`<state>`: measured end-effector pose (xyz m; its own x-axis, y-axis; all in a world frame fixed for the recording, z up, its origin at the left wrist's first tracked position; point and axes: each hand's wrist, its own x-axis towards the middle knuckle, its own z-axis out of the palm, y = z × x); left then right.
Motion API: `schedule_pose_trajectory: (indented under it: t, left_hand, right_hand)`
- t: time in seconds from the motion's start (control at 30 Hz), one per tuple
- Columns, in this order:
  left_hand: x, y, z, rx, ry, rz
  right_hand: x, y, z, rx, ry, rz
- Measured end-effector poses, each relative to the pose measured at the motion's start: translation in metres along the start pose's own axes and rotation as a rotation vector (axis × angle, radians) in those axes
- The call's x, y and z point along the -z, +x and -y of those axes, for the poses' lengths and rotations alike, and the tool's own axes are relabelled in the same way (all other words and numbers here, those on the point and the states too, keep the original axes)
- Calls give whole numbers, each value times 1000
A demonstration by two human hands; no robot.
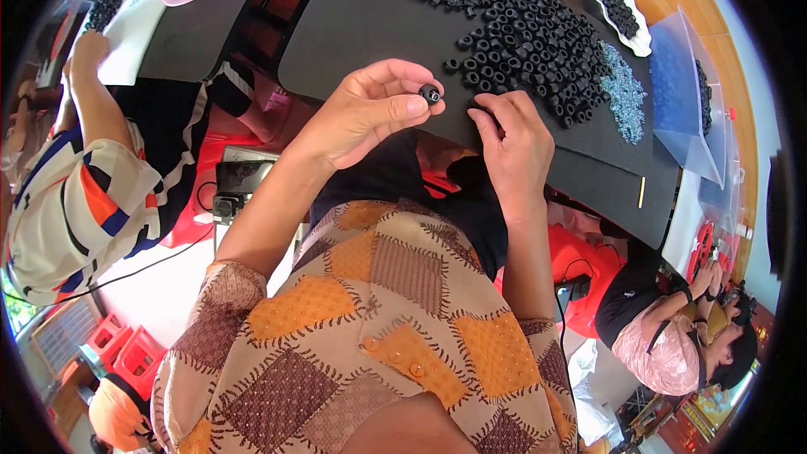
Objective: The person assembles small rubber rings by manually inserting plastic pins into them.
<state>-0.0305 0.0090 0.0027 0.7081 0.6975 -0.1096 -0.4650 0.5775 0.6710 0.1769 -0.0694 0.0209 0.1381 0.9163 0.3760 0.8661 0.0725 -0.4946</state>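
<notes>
left fingers (pixel 412 106) pinching small black ring (pixel 431 95), squat, no clear long axis; right fingers (pixel 509 106) just right of it, curled, holding anything? can't tell; black ring pile (pixel 538 38) beyond those, right hand nearer!

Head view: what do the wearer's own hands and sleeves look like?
The left hand and right hand are bare: five-fingered, with no gloves, rings, watch or bracelets visible. The left sleeve and right sleeve end near the elbow. Their patchwork print includes beige and dark brown, with dark stitch-like strokes along patch edges.
</notes>
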Motion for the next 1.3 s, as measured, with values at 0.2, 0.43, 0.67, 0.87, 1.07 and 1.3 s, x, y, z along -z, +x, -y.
schedule_pose_trajectory:
  t: [0.2,0.43,0.67,0.87,1.07,1.3]
  left_hand:
    - [-5,-1,0,27,-8,31]
    - [-10,0,7,4,-18,68]
    - [-15,0,7,-59,128,60]
    - [-21,-6,1,-91,334,-16]
    - [-23,-6,6,-185,434,-22]
    - [-19,-4,9,-129,386,-64]
  right_hand:
    - [4,-1,-2,127,47,-27]
    - [24,-1,26,-36,951,65]
    - [19,-4,24,-20,933,74]
    - [17,-4,21,140,705,45]
    - [10,-10,21,-4,843,21]
    - [8,-8,23,-107,994,51]
